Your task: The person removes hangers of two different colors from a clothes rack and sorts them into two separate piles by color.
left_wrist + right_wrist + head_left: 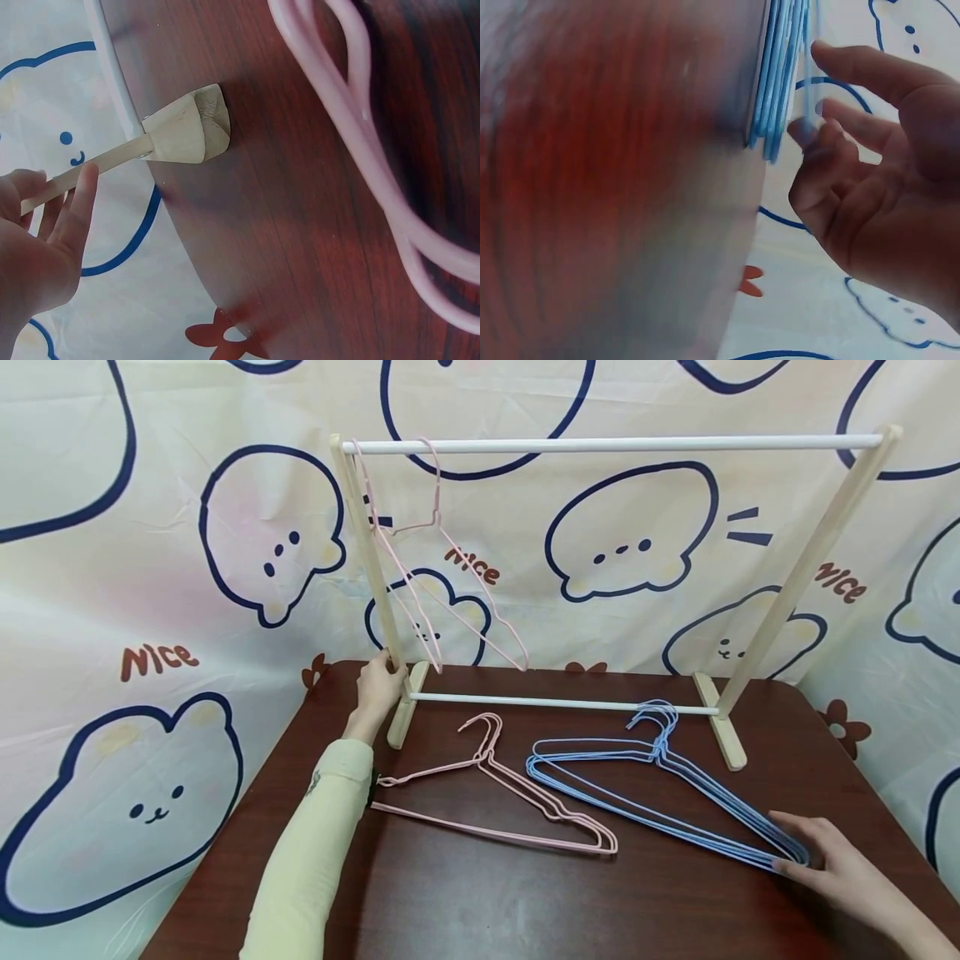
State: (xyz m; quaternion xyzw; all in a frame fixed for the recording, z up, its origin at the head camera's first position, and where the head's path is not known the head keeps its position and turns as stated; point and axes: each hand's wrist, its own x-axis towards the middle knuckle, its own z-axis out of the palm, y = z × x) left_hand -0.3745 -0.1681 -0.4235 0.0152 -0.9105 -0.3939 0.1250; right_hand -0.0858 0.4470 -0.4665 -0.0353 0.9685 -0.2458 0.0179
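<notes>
My left hand [380, 687] grips the lower part of the wooden left post [112, 159] of a clothes rack, just above its foot. At the right, my right hand [840, 868] is at the end corner of a stack of blue hangers [720, 806]. The right wrist view shows one blue wire standing slightly apart from the stack [776, 82], between my thumb and curled fingers [825, 161]. Several pink hangers [517, 837] lie on the table near my left forearm, which hides their left end. Two pink hangers [480, 578] hang at the rack's left end.
The rack's white top bar [600, 445] runs between two posts, with a lower bar [540, 701] near the table. Its right foot [722, 727] stands behind the blue hangers. A dark brown table [480, 906] carries everything, and a cartoon-printed cloth [247, 635] hangs behind.
</notes>
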